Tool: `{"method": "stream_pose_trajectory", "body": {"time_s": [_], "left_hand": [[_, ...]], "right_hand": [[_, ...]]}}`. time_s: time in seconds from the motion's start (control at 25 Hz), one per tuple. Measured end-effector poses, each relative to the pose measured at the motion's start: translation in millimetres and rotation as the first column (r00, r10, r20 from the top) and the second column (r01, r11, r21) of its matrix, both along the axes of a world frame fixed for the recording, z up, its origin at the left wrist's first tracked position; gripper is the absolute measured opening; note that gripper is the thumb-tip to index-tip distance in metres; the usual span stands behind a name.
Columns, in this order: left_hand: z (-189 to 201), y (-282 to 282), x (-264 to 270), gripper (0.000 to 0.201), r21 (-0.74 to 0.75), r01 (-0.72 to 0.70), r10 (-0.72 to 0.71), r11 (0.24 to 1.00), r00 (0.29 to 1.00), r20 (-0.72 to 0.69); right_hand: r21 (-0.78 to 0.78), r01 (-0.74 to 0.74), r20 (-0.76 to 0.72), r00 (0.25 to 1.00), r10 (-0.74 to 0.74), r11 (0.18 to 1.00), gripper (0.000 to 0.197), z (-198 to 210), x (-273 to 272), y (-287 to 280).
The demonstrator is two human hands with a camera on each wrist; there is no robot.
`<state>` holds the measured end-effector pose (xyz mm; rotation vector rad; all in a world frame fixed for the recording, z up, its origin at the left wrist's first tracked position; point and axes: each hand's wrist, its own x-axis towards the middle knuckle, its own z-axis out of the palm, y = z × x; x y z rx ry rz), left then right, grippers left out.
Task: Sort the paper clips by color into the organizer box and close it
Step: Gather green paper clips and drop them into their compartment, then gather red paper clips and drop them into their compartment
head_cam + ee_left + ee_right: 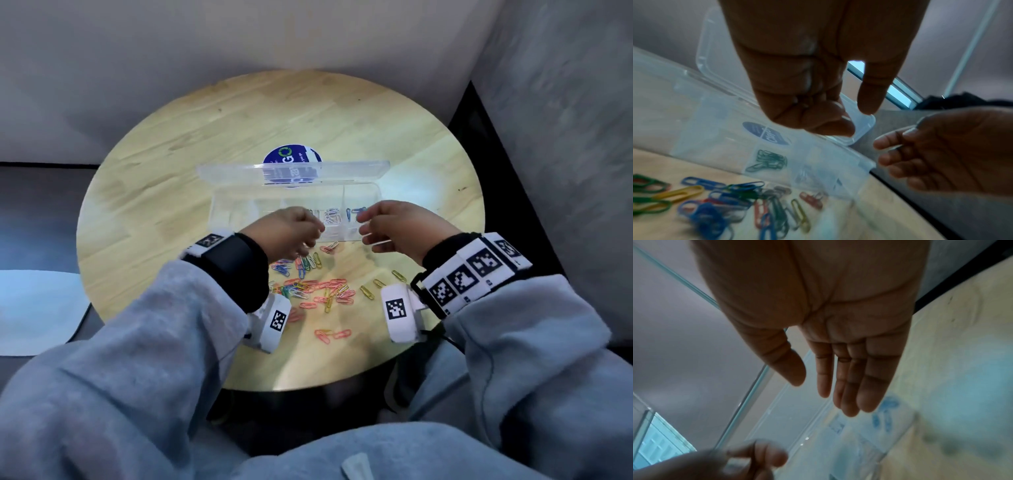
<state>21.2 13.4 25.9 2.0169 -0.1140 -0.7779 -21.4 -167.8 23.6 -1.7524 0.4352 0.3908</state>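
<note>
A clear organizer box (239, 205) stands mid-table with its lid (342, 169) raised behind it. Silver clips (332, 216) and blue clips (352, 212) lie in its front compartments, and green clips (766, 160) fill another. My left hand (294, 229) hovers over the box's front edge with fingers curled into the palm (813, 116); I see nothing held in it. My right hand (394, 226) hangs beside it over the right compartments, fingers straight and palm empty (838, 369). Mixed loose paper clips (315, 287) are scattered on the table before the box.
The round wooden table (171, 171) sits in a corner of grey walls. A blue round sticker (291, 156) shows behind the lid. A few yellow clips (380, 284) lie apart at the right. A white sheet (34, 308) lies off the table's left.
</note>
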Motion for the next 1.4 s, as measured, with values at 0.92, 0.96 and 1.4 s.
{"method": "stream_pose_trajectory", "body": {"time_s": [0.92,0.96,1.4], "left_hand": [[-54,-27,-21,0.011,0.69,0.295,-0.516,0.661,0.847,0.132],[-55,-26,-20,0.012,0.687,0.3,-0.516,0.661,0.848,0.126],[-59,-27,-21,0.013,0.657,0.285,-0.475,0.698,0.871,0.128]], "right_hand": [[-0.698,-0.574,-0.325,0.787,0.525,0.428,0.019,-51,-26,34],[-0.699,-0.582,-0.336,0.78,0.528,0.415,0.018,-53,-24,35],[-0.696,-0.61,-0.362,0.754,0.549,0.378,0.018,-62,-22,35]]}}
